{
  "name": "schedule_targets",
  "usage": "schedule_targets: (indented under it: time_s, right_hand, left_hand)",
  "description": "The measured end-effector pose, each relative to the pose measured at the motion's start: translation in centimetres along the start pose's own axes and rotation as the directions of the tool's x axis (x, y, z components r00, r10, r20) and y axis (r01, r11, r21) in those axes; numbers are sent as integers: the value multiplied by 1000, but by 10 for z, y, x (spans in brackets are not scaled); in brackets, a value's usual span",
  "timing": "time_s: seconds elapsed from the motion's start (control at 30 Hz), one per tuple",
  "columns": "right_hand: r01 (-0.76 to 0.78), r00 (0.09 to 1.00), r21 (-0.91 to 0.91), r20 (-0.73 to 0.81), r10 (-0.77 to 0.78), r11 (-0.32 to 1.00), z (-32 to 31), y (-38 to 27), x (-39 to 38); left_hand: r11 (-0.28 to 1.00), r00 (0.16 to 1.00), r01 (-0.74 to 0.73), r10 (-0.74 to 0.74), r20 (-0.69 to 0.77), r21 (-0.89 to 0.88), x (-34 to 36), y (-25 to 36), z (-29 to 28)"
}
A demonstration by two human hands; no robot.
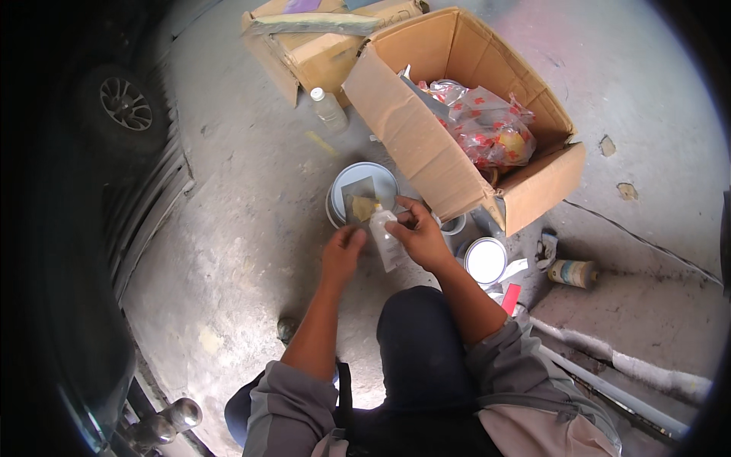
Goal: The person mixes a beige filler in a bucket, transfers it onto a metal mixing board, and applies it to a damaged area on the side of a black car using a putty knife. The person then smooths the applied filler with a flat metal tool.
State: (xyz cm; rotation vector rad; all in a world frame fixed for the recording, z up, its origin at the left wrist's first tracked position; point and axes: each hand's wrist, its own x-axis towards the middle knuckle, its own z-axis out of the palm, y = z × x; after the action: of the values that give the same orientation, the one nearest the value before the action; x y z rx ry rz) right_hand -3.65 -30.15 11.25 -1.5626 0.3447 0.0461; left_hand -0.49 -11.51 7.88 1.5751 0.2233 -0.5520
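By one pail point(387, 180): right fingers point(412, 205) pinching one bottle point(386, 242); left fingers point(355, 234) at one plate point(359, 187), grip unclear.

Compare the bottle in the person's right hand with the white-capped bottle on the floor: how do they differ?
The held bottle is off the floor in the right hand; the floor bottle rests left of the open cardboard box. The held bottle has a yellowish tip, while the floor bottle has a white cap. Both are pale.
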Motion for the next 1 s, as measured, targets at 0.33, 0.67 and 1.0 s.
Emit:
schedule_targets:
  time_s: [0.33,0.67,1.0]
  right_hand:
    - [20,991,-185,130,5,983,15,2,-5]
    - [-25,993,-282,100,55,959,15,17,6]
    - [7,999,-161,53,1,987,19,30,16]
  left_hand:
    - [1000,995,26,-25,91,-8,-13,-5,1]
    - [976,975,206,-198,102,-75,-5,-6,-3]
    - [996,996,36,-43,79,81,5,0,-5]
